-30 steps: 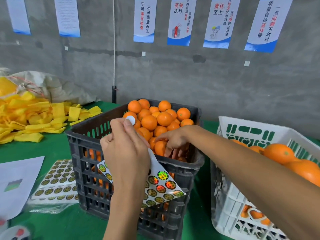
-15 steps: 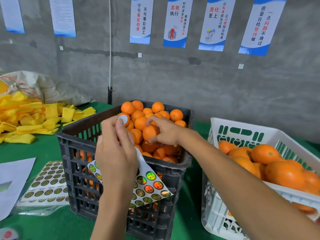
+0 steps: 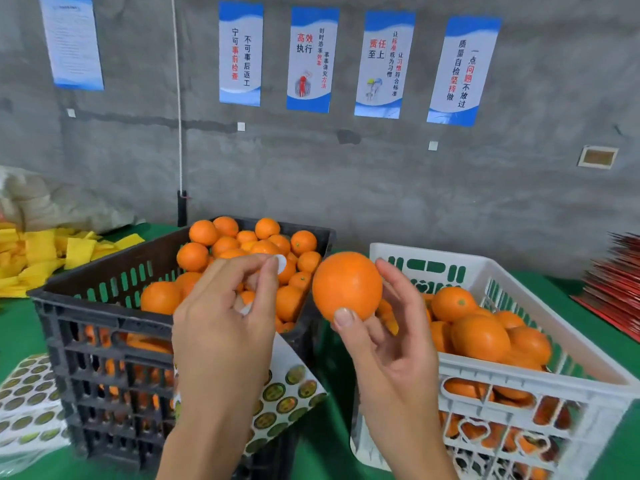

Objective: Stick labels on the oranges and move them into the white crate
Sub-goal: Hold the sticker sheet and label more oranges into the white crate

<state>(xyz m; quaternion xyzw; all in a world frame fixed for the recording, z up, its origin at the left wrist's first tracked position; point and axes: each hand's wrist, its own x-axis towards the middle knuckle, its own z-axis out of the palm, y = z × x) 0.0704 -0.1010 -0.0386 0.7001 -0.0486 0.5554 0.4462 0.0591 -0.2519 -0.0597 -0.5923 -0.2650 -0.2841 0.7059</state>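
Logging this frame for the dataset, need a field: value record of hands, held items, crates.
left hand: carries a round label on a fingertip, holds the sticker sheet
right hand: fingers grip one orange, raised between the crates
label on held orange: none visible
black crate: piled with oranges, on the left
white crate: partly filled with oranges, on the right
spare sticker sheets: on the green table, far left

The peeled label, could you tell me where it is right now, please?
In the head view, the peeled label sits on a left hand fingertip over the black crate, just left of the held orange.
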